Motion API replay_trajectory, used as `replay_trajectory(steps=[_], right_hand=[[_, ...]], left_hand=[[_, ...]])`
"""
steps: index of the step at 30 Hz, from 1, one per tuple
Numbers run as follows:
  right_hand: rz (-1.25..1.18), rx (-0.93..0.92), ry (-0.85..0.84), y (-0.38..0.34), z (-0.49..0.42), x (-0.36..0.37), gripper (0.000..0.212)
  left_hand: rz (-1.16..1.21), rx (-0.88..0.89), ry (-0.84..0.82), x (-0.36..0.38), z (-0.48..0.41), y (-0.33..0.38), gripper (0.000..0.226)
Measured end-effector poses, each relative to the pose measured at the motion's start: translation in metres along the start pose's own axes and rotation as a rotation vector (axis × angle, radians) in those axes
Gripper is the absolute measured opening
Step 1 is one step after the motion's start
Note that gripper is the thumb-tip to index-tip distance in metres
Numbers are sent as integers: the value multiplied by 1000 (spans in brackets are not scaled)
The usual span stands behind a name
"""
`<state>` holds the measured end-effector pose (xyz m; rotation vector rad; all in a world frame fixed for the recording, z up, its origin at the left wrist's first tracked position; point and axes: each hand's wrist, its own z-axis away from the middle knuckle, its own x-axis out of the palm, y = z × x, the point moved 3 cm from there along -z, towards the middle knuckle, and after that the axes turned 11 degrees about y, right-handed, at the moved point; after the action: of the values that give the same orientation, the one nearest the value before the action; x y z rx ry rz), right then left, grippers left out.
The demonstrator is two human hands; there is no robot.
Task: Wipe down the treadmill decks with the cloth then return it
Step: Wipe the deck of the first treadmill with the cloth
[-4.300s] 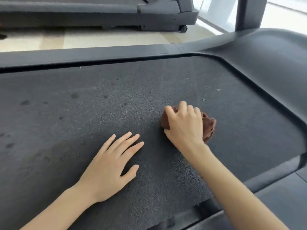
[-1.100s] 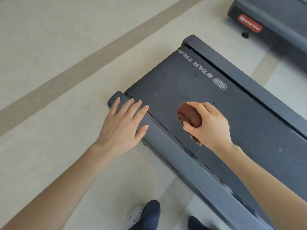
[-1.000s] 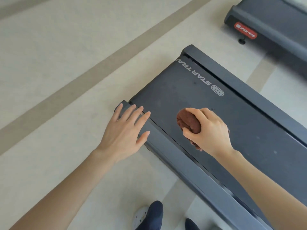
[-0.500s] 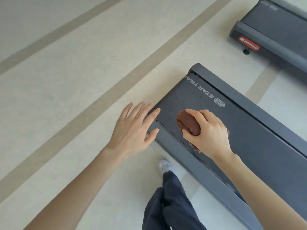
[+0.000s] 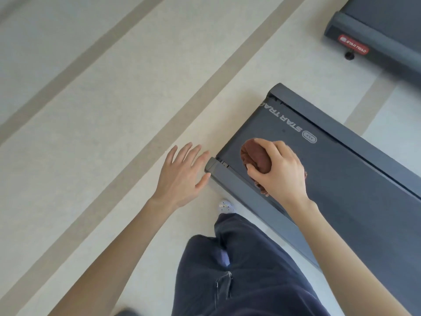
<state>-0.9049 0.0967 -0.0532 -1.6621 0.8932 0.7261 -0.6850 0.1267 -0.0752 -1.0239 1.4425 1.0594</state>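
Head view looked down on the end of a treadmill deck (image 5: 341, 183). The right hand (image 5: 281, 173) was curled around a bunched brown cloth (image 5: 255, 156), holding it over the deck near the STAR TRAC lettering (image 5: 283, 120); whether the cloth touched the deck could not be told. The left hand (image 5: 180, 176) hung open with fingers spread, above the floor (image 5: 109, 115) just left of the deck's near corner. Dark trousers (image 5: 246, 274) and a pale shoe (image 5: 226, 206) showed below. A second treadmill (image 5: 376, 28) stood far right
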Motion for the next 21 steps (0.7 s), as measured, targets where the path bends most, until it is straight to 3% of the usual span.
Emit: replay_trajectory(steps=[7,11,21], right_hand=[[74,-29,-61,-35,-43,28,46],[128,-2,-128,-64,-58,59,48],[133,310,-88,-163,-72,118,49]], left_hand=[[41,35,-11,-4,-43,-49,48],[76,152,-29,-3,-58,-89,46],[59,399,28,-47,-96,-235,47]])
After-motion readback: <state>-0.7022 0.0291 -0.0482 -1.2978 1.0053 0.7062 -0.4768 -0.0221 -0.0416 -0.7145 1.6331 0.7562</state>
